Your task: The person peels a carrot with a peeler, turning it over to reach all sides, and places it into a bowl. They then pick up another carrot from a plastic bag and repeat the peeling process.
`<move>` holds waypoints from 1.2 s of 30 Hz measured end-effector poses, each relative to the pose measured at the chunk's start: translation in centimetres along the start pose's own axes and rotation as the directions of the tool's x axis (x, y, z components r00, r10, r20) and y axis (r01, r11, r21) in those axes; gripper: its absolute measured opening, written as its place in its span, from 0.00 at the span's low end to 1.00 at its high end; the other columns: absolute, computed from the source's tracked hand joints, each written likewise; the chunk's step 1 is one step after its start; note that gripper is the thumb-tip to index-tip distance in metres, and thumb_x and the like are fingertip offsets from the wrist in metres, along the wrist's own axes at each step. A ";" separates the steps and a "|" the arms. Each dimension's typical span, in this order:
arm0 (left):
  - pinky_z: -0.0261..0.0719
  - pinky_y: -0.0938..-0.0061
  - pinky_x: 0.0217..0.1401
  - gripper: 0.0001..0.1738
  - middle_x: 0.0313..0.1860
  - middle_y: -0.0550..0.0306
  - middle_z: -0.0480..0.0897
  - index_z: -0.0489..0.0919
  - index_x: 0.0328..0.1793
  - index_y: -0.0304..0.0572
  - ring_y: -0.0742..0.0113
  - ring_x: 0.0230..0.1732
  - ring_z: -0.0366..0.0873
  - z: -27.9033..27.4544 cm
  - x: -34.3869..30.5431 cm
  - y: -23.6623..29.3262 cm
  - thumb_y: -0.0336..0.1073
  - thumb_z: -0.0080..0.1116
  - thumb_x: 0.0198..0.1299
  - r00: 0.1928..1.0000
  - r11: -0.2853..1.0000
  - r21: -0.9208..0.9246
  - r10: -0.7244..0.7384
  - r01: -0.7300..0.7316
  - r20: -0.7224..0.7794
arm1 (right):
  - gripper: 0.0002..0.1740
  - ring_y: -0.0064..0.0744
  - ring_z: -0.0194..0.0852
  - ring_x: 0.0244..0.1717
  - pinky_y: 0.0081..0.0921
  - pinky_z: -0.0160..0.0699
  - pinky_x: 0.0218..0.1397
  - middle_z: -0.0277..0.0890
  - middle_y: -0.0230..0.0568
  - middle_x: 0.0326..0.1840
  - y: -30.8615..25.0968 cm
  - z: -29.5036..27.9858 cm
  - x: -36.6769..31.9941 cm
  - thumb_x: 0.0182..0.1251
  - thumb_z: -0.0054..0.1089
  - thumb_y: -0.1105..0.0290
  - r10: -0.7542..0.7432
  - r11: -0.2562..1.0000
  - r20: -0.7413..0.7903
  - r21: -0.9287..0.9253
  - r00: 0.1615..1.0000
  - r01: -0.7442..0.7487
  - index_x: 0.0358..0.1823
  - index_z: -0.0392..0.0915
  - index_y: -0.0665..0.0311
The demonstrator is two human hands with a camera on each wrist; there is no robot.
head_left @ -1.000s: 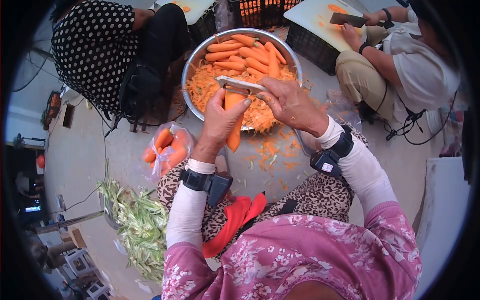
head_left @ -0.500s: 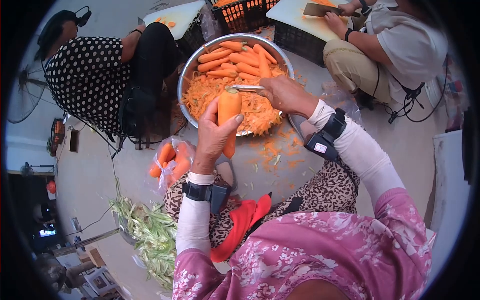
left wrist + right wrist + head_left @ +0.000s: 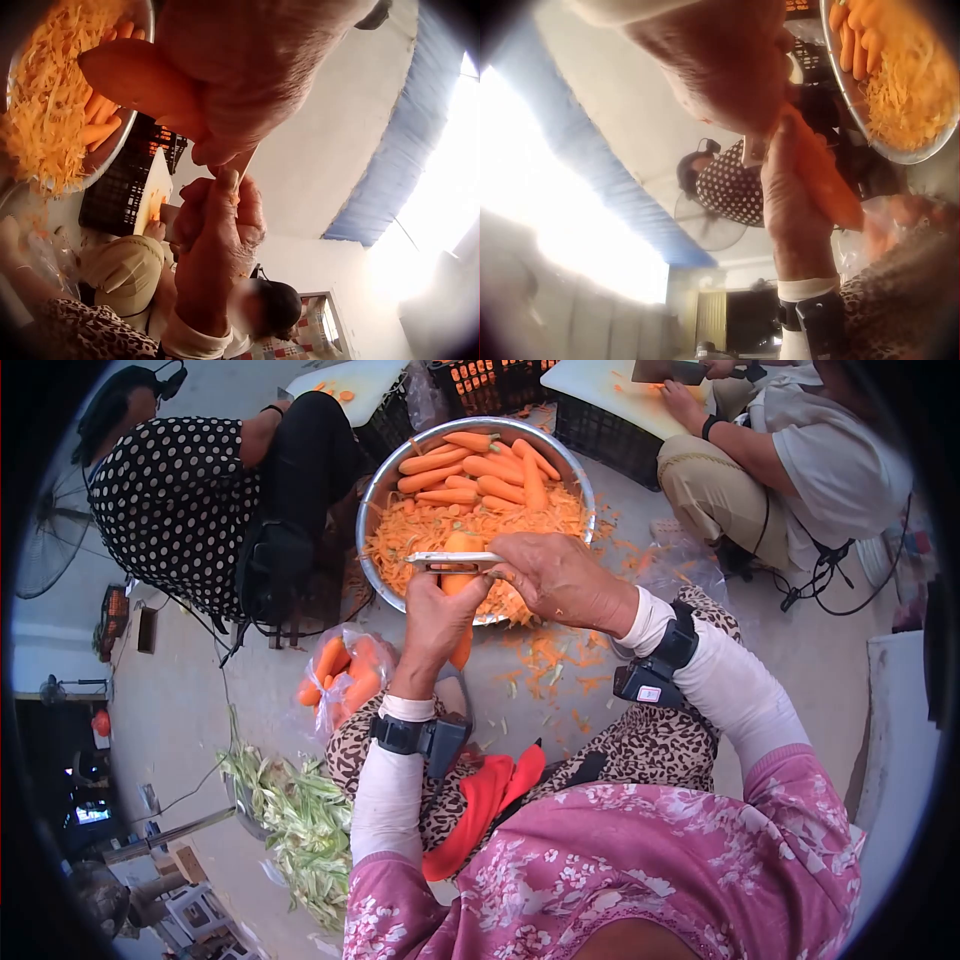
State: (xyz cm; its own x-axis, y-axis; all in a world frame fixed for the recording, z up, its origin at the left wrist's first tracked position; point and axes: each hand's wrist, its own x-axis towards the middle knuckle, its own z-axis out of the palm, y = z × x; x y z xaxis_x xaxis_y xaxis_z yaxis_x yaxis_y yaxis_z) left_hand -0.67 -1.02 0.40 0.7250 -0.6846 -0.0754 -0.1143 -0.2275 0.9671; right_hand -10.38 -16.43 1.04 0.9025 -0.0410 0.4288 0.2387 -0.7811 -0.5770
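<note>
Fingers (image 3: 418, 596) of your left hand (image 3: 437, 618) wrap the carrot (image 3: 464, 542) over the near edge of the bowl (image 3: 590, 510); your right hand (image 3: 568, 582) grips the peeler (image 3: 450, 558). Probably stiff, lightish, slick, so hold it low.

The held carrot (image 3: 463, 542) is partly hidden; the head view's top crops the black crate (image 3: 498, 392).

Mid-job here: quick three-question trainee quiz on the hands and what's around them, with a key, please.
1. True or false: the left hand holds a carrot.
2. What does the right hand grip? (a) a cleaver (b) a peeler (c) a cutting board
3. Fill in: the carrot-filled bag lies on the person's ____ side.

Key: 1. True. 2. b. 3. left.
</note>
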 end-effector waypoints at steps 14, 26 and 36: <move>0.75 0.76 0.40 0.23 0.38 0.56 0.78 0.76 0.48 0.32 0.71 0.36 0.75 0.1 -0.1 -0.9 0.35 0.68 0.47 0.988 0.992 0.071 0.113 -0.106 -0.104 | 0.09 0.51 0.74 0.30 0.39 0.70 0.33 0.72 0.52 0.27 0.5 -1.2 0.3 0.64 0.54 0.68 0.108 0.989 -0.072 0.114 0.992 -0.099 0.41 0.73 0.67; 0.75 0.79 0.38 0.20 0.39 0.60 0.78 0.75 0.50 0.34 0.77 0.36 0.74 -0.2 -1.1 1.4 0.34 0.66 0.51 0.987 0.978 -0.135 0.161 -0.161 -0.014 | 0.07 0.58 0.73 0.33 0.44 0.69 0.33 0.73 0.55 0.28 3.7 -0.7 0.1 0.64 0.52 0.71 0.248 0.966 -0.019 -0.075 0.968 -0.249 0.39 0.73 0.68; 0.75 0.78 0.47 0.26 0.45 0.60 0.77 0.71 0.59 0.37 0.74 0.44 0.74 -0.2 0.1 -0.4 0.36 0.65 0.55 0.997 0.861 -0.503 0.056 -0.075 -0.053 | 0.08 0.44 0.74 0.26 0.33 0.70 0.30 0.74 0.48 0.25 -0.1 -1.4 0.9 0.65 0.54 0.72 0.150 0.973 -0.204 0.201 0.967 -0.109 0.42 0.74 0.67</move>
State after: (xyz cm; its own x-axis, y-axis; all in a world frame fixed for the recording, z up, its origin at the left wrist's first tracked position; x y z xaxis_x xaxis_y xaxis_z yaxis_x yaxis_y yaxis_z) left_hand -0.45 -0.86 0.08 0.7524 -0.6587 -0.0086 0.1888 0.2032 0.9608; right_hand -10.09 -17.27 2.39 0.8355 -0.2846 0.4701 0.2063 -0.6305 -0.7483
